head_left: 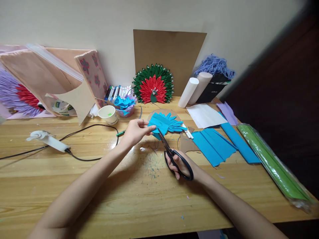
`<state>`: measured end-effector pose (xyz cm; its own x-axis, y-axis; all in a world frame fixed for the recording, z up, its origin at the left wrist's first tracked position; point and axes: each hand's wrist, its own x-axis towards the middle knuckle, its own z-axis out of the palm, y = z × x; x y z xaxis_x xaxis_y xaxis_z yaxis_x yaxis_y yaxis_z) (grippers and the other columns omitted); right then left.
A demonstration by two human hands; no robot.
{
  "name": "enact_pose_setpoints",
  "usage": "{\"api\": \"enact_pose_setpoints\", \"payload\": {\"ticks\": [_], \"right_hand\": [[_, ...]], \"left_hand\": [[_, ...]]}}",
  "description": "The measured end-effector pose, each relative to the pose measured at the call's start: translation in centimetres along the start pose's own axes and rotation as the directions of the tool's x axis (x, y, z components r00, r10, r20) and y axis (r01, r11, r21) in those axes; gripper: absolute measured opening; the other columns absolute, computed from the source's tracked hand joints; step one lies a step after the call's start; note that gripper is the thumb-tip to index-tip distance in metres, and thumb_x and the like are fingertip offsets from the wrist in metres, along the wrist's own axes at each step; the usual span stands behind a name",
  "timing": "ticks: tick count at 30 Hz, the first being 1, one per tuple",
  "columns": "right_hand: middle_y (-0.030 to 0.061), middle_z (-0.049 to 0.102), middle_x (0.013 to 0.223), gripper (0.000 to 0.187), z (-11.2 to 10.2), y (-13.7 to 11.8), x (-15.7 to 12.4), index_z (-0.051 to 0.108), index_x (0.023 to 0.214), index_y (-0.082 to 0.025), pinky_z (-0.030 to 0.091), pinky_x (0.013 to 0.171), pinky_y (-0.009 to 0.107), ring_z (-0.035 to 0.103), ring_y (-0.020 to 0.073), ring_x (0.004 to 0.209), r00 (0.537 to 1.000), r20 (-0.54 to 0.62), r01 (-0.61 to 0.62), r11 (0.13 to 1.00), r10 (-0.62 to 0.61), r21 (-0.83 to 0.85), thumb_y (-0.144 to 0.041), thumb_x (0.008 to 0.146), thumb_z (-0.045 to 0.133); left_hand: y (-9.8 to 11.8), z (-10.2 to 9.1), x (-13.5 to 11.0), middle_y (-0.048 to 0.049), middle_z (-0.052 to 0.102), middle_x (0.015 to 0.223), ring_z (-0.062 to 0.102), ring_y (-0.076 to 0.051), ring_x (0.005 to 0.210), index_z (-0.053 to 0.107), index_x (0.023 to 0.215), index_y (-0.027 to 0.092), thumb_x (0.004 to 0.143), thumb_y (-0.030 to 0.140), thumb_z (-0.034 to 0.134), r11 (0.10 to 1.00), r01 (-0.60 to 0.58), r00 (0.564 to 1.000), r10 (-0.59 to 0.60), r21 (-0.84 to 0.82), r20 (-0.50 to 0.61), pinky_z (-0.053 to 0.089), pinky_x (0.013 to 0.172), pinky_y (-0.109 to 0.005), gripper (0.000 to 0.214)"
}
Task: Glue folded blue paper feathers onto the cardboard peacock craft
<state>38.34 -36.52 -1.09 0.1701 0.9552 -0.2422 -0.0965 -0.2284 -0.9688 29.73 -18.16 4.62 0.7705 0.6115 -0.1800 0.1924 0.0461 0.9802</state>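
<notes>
Between the thumb and fingers of my left hand [137, 132] is a folded piece of blue crepe paper [159, 122], held up over the table. My right hand [178, 164] grips black-handled scissors [170, 152], fingers through the loops. The blades point up and left, with their tips at the lower edge of the paper. Behind the held piece lie blue paper petals [175, 123] fanned out on a round cardboard disc [151, 113], which is partly hidden.
A white glue gun [50, 141] lies left, its black cable [84, 160] looping toward the middle. Blue crepe sheets [214, 146] and a green wrapped roll [271, 162] lie right. Behind stand a paper cup [108, 115], a red-green paper peacock [153, 84] and white rolls [188, 93].
</notes>
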Motion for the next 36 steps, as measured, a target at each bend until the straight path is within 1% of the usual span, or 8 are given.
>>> {"api": "enact_pose_setpoints", "payload": {"ticks": [5,10,14,18,23,29,32,36], "right_hand": [[-0.0103,0.034,0.044,0.068,0.1,-0.5,0.0,0.039,0.071,-0.019,0.034,0.026,0.017,0.030,0.0034,0.030,0.998,-0.041,-0.037,0.999,0.036,-0.032,-0.084,0.055,0.046],[-0.0103,0.035,0.044,0.069,0.0,-0.2,0.1,0.039,0.071,-0.019,0.030,0.025,0.015,0.031,0.0031,0.029,0.997,-0.073,-0.011,1.000,0.010,-0.012,-0.085,0.054,0.044],[-0.0097,0.036,0.045,0.069,0.0,-0.1,-0.1,0.040,0.072,-0.018,0.029,0.027,0.015,0.036,0.0043,0.029,1.000,-0.030,-0.003,1.000,0.003,-0.003,-0.086,0.057,0.039],[-0.0090,0.039,0.048,0.074,0.1,0.1,-0.4,0.041,0.076,-0.018,0.035,0.033,0.018,0.039,0.0049,0.032,1.000,0.029,-0.006,0.998,0.004,0.055,-0.089,0.055,0.031],[-0.0088,0.040,0.048,0.072,0.1,0.6,-0.2,0.042,0.076,-0.018,0.036,0.032,0.018,0.041,0.0056,0.032,0.999,0.030,0.017,0.997,-0.019,0.079,-0.087,0.057,0.034],[-0.0104,0.037,0.044,0.068,0.1,0.0,0.0,0.038,0.071,-0.019,0.030,0.027,0.015,0.037,0.0046,0.028,1.000,-0.022,-0.003,0.999,0.004,0.041,-0.085,0.055,0.044],[-0.0112,0.035,0.044,0.068,0.3,-0.6,-0.1,0.038,0.071,-0.020,0.031,0.026,0.015,0.033,0.0036,0.029,0.999,-0.046,-0.014,0.999,0.015,0.038,-0.084,0.053,0.048],[-0.0103,0.036,0.044,0.066,0.3,-0.7,-0.2,0.040,0.072,-0.019,0.031,0.026,0.015,0.033,0.0038,0.029,0.998,-0.070,-0.009,1.000,0.009,0.003,-0.083,0.056,0.048]], "left_hand": [[0.1,-0.4,0.1,-0.0058,0.069,0.069,0.061,-0.010,0.058,0.064,0.077,0.009,0.062,0.025,0.076,0.999,0.037,0.998,-0.037,0.003,0.043,0.051,0.064,-0.025,0.025],[-0.2,-0.3,0.0,-0.0059,0.070,0.073,0.064,-0.012,0.068,0.065,0.071,0.011,0.063,0.034,0.075,0.987,0.148,0.978,-0.136,-0.066,0.162,0.052,0.070,-0.025,0.027],[-0.2,-0.3,-0.1,-0.0055,0.070,0.071,0.064,-0.012,0.067,0.066,0.069,0.011,0.060,0.035,0.077,0.979,0.172,0.971,-0.148,-0.113,0.188,0.052,0.074,-0.026,0.028],[0.3,-0.1,-0.3,-0.0045,0.069,0.067,0.063,-0.011,0.064,0.066,0.068,0.010,0.061,0.032,0.077,0.974,0.203,0.958,-0.177,-0.101,0.227,0.051,0.074,-0.026,0.026],[0.5,0.2,-0.5,-0.0043,0.069,0.066,0.064,-0.011,0.064,0.065,0.067,0.010,0.062,0.027,0.076,0.969,0.239,0.946,-0.217,-0.067,0.242,0.052,0.073,-0.026,0.021],[0.2,-0.2,-0.1,-0.0058,0.070,0.068,0.065,-0.012,0.065,0.066,0.068,0.011,0.060,0.032,0.077,0.972,0.231,0.942,-0.211,-0.048,0.259,0.053,0.073,-0.027,0.025],[0.3,-0.3,-0.2,-0.0059,0.070,0.069,0.065,-0.013,0.067,0.066,0.068,0.012,0.060,0.033,0.077,0.978,0.202,0.948,-0.184,-0.047,0.259,0.053,0.074,-0.027,0.025],[0.8,-0.1,-0.7,-0.0043,0.068,0.067,0.065,-0.012,0.068,0.062,0.065,0.012,0.066,0.030,0.072,0.983,0.180,0.959,-0.166,-0.042,0.230,0.052,0.073,-0.026,0.021]]}}
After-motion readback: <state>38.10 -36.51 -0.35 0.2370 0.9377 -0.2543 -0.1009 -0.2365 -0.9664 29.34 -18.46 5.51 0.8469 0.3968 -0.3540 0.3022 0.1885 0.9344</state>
